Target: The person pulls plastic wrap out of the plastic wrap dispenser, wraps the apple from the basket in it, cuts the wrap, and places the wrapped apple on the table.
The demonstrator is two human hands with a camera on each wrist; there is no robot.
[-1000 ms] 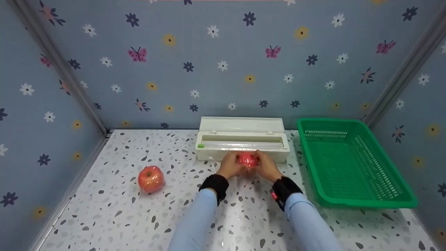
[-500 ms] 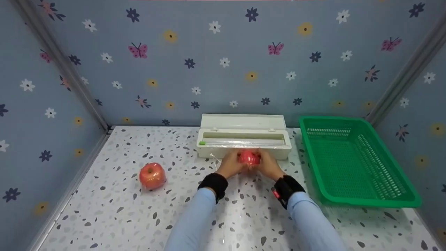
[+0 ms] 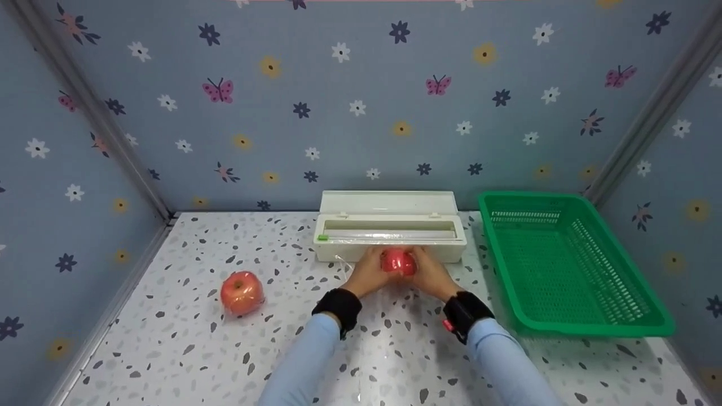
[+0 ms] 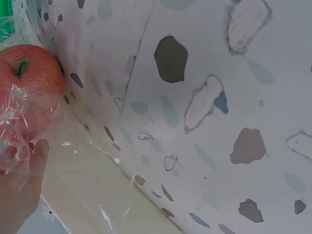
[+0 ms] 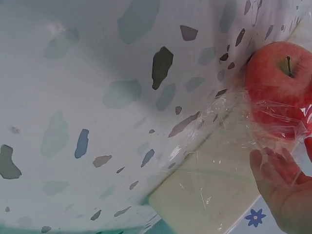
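A red apple (image 3: 399, 261) with clear cling film over part of it is at the front of a white cling film dispenser. My left hand (image 3: 368, 273) grips its left side and my right hand (image 3: 431, 275) its right side. In the left wrist view, crinkled cling film (image 4: 19, 117) covers the apple's side by the fingers. The right wrist view has film stretched from the apple (image 5: 278, 83) across the curled fingers (image 5: 280, 163). Behind the hands, the dispenser (image 3: 389, 251) stands with its lid raised and the film roll showing.
Another apple (image 3: 241, 293), shiny with film, sits on the speckled table (image 3: 186, 349) to the left. A green plastic basket (image 3: 510, 282) stands to the right. Patterned wall panels (image 3: 361, 152) rise behind the dispenser and on both sides.
The head view has shifted slightly. Both hands stay around the apple in front of the dispenser, with only a small shift of the fingers.
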